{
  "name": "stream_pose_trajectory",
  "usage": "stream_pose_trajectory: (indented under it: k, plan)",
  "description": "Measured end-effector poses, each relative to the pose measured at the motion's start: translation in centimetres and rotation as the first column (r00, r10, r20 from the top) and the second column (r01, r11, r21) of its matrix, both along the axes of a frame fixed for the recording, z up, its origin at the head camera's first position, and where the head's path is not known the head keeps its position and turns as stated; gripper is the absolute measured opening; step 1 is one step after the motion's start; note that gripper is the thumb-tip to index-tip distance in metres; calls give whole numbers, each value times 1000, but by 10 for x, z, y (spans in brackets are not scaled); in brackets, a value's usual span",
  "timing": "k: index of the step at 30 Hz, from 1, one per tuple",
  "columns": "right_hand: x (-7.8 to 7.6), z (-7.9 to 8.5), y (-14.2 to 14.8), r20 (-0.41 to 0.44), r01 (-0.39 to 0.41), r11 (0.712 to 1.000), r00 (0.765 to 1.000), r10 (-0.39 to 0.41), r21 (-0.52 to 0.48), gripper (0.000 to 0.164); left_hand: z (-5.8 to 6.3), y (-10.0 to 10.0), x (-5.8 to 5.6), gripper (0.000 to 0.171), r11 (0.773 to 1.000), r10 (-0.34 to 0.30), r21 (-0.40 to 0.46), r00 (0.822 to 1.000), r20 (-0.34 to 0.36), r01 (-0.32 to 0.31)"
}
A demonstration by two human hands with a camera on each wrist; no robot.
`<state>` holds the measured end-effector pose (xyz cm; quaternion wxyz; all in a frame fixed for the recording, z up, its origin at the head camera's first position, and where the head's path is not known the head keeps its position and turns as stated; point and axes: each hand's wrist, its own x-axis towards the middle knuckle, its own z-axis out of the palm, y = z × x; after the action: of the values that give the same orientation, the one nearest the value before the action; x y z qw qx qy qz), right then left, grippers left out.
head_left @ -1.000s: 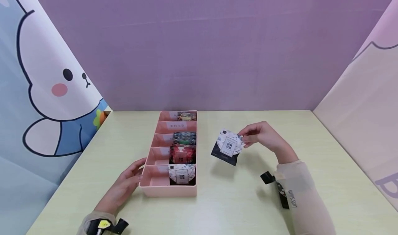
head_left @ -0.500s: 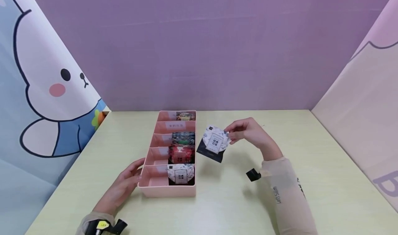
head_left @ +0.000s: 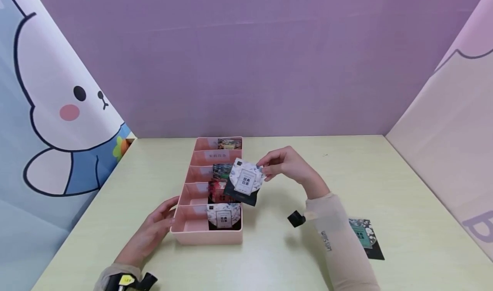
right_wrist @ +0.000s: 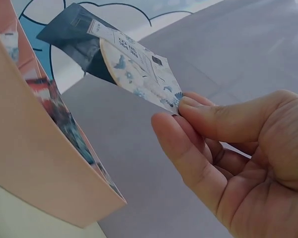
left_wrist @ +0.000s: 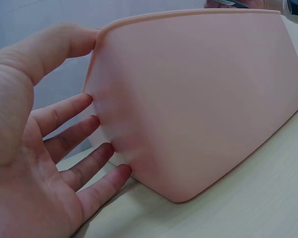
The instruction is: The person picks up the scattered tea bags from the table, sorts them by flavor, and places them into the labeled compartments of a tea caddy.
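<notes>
My right hand [head_left: 286,167] pinches one corner of a white-and-black tea sachet [head_left: 245,180] between thumb and fingers. The sachet hangs tilted over the right rim of a pink divided box [head_left: 206,238], overlapping its middle compartments. In the right wrist view the same tea sachet [right_wrist: 134,64] is held above the side wall. My left hand [head_left: 152,231] touches the box's left side near the front. Its fingers [left_wrist: 84,163] are fairly straight, tips against the outer wall, with the thumb at the rim.
Inside the box stand a white sachet [head_left: 224,216] at the front, red sachets [head_left: 216,191] behind it, green ones [head_left: 222,171], and a brownish one [head_left: 230,144] at the back. A labelled compartment [head_left: 217,156] shows no sachet. A green-and-black sachet [head_left: 363,237] lies on the table, partly behind my right forearm.
My right hand has carried the white-and-black tea sachet leftward from beside the box to over its right rim. The green-and-black sachet has come into view by the forearm. My left hand stays put.
</notes>
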<state>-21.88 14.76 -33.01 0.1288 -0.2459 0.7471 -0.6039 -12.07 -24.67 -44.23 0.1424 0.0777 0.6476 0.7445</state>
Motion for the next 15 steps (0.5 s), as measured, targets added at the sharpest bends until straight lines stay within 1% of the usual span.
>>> stream_pose_trajectory:
  k: [8,15]
  plan:
    - [2,-3,-20,-2,-49,999,999,49,-12,18,0,0,1,49,1000,-12,24,999,-37,12]
    - [5,-6,-30,7,-75,997,997,75,1,18,-2,-1,0,50,999,-25,28,999,-42,26]
